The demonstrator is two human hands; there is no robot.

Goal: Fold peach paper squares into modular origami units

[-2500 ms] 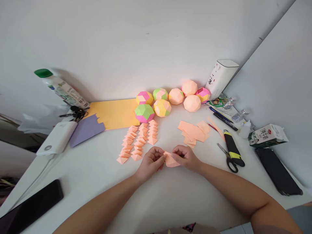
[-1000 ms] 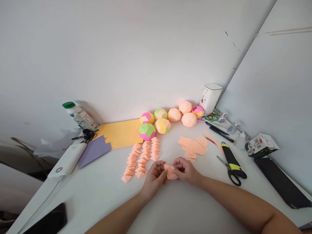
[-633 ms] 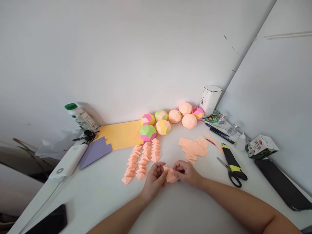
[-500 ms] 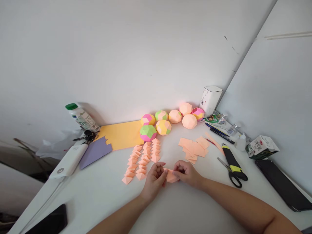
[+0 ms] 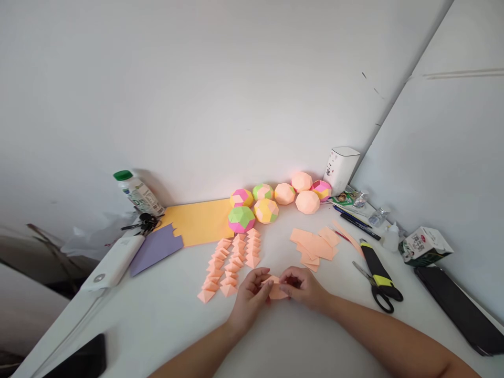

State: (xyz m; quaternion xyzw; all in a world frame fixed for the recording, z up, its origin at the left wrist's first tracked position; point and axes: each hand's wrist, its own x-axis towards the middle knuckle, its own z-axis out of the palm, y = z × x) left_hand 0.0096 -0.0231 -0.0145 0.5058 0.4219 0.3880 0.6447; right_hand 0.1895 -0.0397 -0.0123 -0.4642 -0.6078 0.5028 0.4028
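My left hand and my right hand meet at the middle of the white table, fingers curled and pinched on one small folded peach paper piece held between them just above the tabletop. Left of my hands lie three rows of folded peach paper units. A loose pile of flat peach paper squares lies beyond my right hand. Several paper balls, some peach and some multicoloured, sit by the wall.
Scissors and a black-and-yellow utility knife lie on the right, beside a black phone and a small carton. Yellow paper, purple paper, a white power bank, keys and a bottle are left.
The view has tilted upward, so everything sits lower in the picture. Both hands have stayed together on the peach piece, with small finger movements working its folds.
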